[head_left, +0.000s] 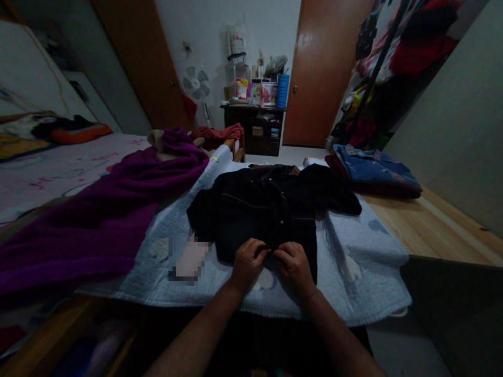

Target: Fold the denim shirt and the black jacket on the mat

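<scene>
Pale-blue quilt spread in dim light, & blk jacket lies mid-quilt, sleeves out both sides! L hand & R hand, v. close tog., each pinch its near edge. Purple blanket off left; folded denim top far right; fan at back.

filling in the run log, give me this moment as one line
left hand: pinching jacket edge | right hand: pinching jacket edge | jacket: laid on blanket
</scene>
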Tool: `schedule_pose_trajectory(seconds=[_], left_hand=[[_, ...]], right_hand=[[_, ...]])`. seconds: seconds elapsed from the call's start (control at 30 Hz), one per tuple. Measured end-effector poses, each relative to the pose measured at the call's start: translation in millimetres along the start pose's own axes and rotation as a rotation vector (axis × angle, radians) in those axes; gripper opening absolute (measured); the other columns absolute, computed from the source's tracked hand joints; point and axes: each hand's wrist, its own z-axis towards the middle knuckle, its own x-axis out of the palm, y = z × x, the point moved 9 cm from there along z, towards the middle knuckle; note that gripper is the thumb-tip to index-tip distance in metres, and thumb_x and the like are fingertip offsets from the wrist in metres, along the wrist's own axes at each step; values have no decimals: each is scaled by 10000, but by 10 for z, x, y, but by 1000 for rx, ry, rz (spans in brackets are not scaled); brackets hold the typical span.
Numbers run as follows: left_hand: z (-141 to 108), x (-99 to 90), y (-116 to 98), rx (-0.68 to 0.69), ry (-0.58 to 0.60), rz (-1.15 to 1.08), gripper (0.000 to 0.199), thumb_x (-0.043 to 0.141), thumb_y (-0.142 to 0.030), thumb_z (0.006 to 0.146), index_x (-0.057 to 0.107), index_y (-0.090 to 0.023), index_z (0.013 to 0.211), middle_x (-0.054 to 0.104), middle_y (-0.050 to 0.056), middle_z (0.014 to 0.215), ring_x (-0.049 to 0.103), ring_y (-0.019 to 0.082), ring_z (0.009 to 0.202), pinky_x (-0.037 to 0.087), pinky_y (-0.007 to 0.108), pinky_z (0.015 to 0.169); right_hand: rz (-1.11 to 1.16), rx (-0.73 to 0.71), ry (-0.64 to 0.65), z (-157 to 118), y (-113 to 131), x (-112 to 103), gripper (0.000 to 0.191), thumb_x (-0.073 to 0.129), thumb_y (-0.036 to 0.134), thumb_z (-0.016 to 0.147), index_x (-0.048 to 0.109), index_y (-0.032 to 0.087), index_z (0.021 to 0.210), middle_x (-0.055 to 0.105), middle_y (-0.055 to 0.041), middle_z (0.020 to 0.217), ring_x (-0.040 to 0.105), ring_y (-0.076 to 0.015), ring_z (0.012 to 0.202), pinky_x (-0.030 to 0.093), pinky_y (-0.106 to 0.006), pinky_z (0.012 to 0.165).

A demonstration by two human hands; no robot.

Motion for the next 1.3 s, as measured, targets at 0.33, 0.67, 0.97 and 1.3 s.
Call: schedule_pose_trajectory(seconds=[0.33, 0.67, 0.97, 1.3], left_hand=[[-41, 79, -169, 181, 101, -21, 145, 517, -178, 904, 641, -190, 978, 688, 46, 899, 615, 170, 833, 513, 331, 763], [31, 79, -51, 52, 71, -11, 71, 591, -199, 862, 661, -186, 865, 667, 30, 790, 583, 169, 774, 478, 312, 713], [40, 143, -48, 32, 186, -158, 189, 507, -235, 918, 688, -190, 945, 692, 51, 855, 586, 168, 810, 479, 326, 748], [74, 98, -100, 50, 153, -129, 152, 551, -234, 888, 699, -200, 884, 673, 40, 798, 571, 169, 788, 463, 326, 733]], right_hand=[[75, 26, -69, 1, -44, -51, 191, 552, 128, 840, 657, 210, 977, 594, -80, 1097, 493, -229, 1057, 409, -400, 903], [67, 23, -117, -21, -41, -80, 181, 543, 129, 840, 670, 214, 938, 567, -74, 996, 503, -212, 964, 426, -376, 838], [55, 59, -102, -32, -69, -78, 123, 534, 166, 849, 648, 202, 880, 520, -58, 887, 473, -202, 858, 409, -352, 776], [81, 62, -131, -21, -63, -94, 124, 521, 172, 864, 640, 205, 861, 512, -51, 871, 464, -195, 842, 398, -345, 760]])
